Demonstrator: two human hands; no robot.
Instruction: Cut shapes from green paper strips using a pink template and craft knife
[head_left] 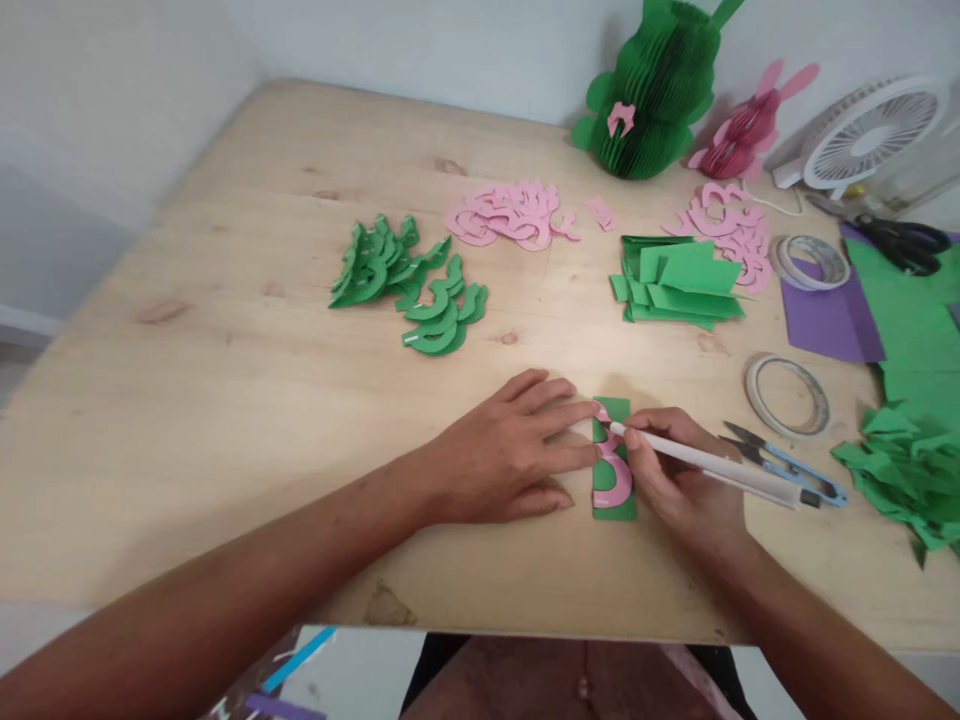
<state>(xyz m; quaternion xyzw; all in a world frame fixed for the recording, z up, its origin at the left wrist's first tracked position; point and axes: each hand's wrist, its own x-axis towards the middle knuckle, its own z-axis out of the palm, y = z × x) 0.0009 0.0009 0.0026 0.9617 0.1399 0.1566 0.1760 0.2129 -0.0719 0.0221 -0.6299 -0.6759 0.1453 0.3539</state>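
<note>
A curvy pink paper cut-out (616,484) lies on a small green paper rectangle (604,512) near the front of the table. My left hand (517,445) rests flat with its fingers spread, and some fingertips press on the left edge of the pink piece. In my right hand (682,480) is a white pen (720,468), gripped between thumb and fingers. The pen's tip meets the upper part of the pink cut-out. Part of the green rectangle's right edge is hidden behind my right fingers.
Green curved cut-outs (435,318), pink cut-outs (517,215) and folded green papers (682,285) lie farther back. On the right are tape rolls (787,397), blue thread snips (795,470), black scissors (904,240) and green scraps (911,480). Paper rabbits (652,90) and a fan (870,140) stand behind.
</note>
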